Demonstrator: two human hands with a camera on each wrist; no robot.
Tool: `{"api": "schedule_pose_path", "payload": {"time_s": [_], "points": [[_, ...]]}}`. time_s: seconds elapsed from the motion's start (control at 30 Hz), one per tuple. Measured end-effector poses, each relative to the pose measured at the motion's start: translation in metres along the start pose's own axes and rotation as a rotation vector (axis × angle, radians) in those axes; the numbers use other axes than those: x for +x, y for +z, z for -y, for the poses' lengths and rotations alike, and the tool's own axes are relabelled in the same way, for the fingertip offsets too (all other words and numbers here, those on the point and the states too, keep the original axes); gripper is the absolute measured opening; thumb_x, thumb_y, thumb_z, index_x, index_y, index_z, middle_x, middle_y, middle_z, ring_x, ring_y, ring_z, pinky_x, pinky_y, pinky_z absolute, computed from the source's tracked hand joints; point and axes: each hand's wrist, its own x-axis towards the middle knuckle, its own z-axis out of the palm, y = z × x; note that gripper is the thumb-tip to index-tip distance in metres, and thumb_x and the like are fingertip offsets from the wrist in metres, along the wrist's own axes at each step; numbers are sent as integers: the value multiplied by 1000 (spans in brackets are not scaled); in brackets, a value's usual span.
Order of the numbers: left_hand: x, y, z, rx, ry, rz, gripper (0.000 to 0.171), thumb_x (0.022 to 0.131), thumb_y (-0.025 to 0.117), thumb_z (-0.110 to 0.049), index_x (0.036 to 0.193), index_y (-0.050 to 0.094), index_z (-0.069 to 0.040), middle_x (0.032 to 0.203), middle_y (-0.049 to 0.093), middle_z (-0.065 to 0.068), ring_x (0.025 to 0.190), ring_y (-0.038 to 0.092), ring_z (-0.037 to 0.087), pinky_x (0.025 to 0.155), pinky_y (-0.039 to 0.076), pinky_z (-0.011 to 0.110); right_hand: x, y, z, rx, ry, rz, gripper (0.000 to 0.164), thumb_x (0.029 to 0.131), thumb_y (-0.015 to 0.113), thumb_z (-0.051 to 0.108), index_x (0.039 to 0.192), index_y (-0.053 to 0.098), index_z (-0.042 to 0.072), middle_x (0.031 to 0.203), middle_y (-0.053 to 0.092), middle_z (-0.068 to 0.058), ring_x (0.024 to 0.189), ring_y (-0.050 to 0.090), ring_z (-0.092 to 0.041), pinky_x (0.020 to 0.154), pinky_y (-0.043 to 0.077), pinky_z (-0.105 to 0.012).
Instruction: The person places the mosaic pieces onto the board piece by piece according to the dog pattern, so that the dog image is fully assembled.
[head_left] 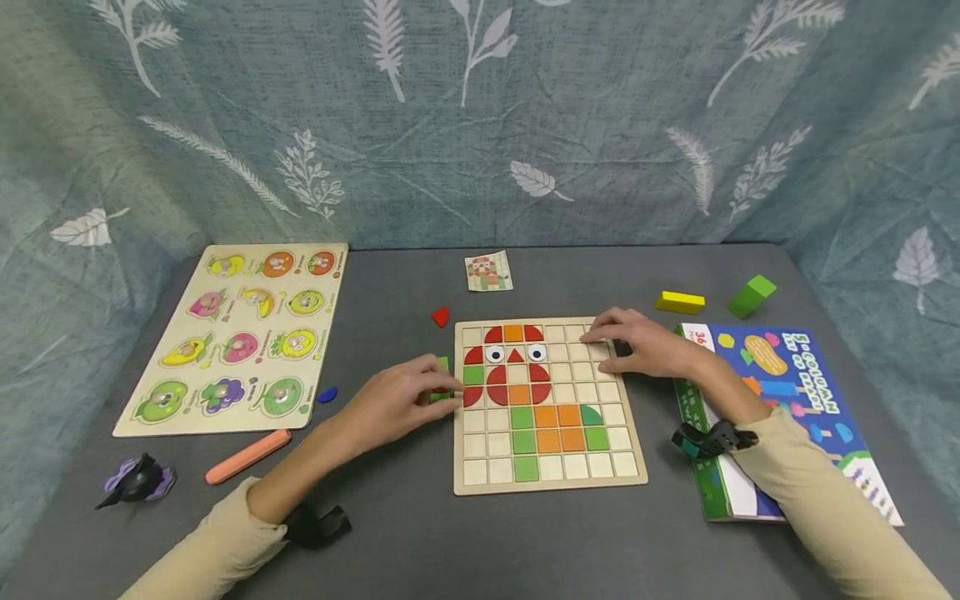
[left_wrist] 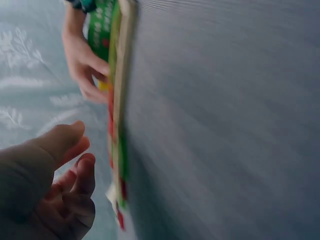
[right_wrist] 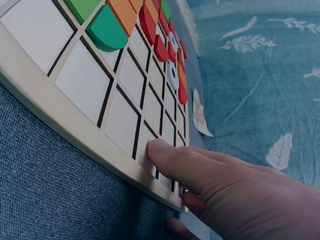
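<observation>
A wooden grid board (head_left: pixel 480 489) lies mid-table, with red, orange and green pieces and two eye pieces (head_left: pixel 495 354) set in its cells. My left hand (head_left: pixel 401 392) is at the board's left edge, close to green pieces (head_left: pixel 443 364) on the table. In the left wrist view its fingers (left_wrist: pixel 86 172) are loosely bent, with a gap to the thumb and nothing between them. My right hand (head_left: pixel 645 342) rests at the board's upper right. In the right wrist view its thumb (right_wrist: pixel 167 155) touches a bare cell near the rim; its other fingers are partly hidden.
Behind the board lie a small picture card (head_left: pixel 489 272) and a red piece (head_left: pixel 441 317). At left are a fruit puzzle board (head_left: pixel 180 333), a blue piece (head_left: pixel 327 395) and an orange stick (head_left: pixel 247 457). A colourful box (head_left: pixel 795 392), yellow block (head_left: pixel 681 302) and green block (head_left: pixel 752 296) stand right.
</observation>
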Motion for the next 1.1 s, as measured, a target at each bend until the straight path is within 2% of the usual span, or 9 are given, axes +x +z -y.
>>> {"api": "schedule_pose_path", "payload": {"time_s": [0.1,0.17,0.33,0.57,0.73,0.9,1.0,1.1], "points": [[-16,-6,12,39,-42,-1,21,86,73,-26,107,74,-19,94,61,-5,65,44,-1,59,39,18,2,0,1,0,-6,-1,41,89,70,19,128,63,8,130,52,-17,113,47,-32,89,43,-47],[-21,-7,15,45,-48,1,23,86,74,-26,108,74,-19,94,61,-4,67,45,0,59,39,18,1,0,0,5,-3,-4,41,89,70,17,127,63,8,130,52,-17,113,47,-32,89,43,-47],[-22,-9,17,46,-49,13,24,86,73,-24,110,74,-19,95,60,-4,68,45,2,59,38,18,0,0,0,11,0,-7,41,89,70,18,128,63,8,130,52,-17,114,47,-32,90,43,-48],[-26,-10,19,125,-15,105,17,85,74,-27,101,77,-20,94,55,-7,65,44,-2,54,35,15,1,1,-1,13,9,7,41,90,69,20,129,62,9,131,51,-17,114,46,-32,90,44,-48],[-29,-10,20,107,-7,131,13,85,75,-25,97,77,-21,99,57,-6,67,48,-1,54,37,15,1,1,-1,14,-1,-4,42,89,70,17,129,62,8,130,51,-17,113,47,-32,89,44,-47],[-29,-8,20,119,20,121,7,85,74,-26,92,74,-23,100,63,-8,76,58,3,60,46,19,1,2,0,19,1,1,42,89,70,17,129,62,7,131,51,-18,114,46,-32,89,43,-47],[-27,-8,17,111,40,81,8,85,75,-27,92,74,-24,96,64,-10,81,61,3,67,50,23,1,1,0,20,6,6,42,89,70,17,129,62,7,132,51,-18,115,46,-33,90,43,-48],[-19,-8,6,61,92,29,13,83,77,-25,96,75,-23,96,65,-9,80,59,4,69,50,23,1,0,1,20,13,7,42,89,70,18,129,62,7,133,51,-18,116,46,-33,90,42,-49]]}}
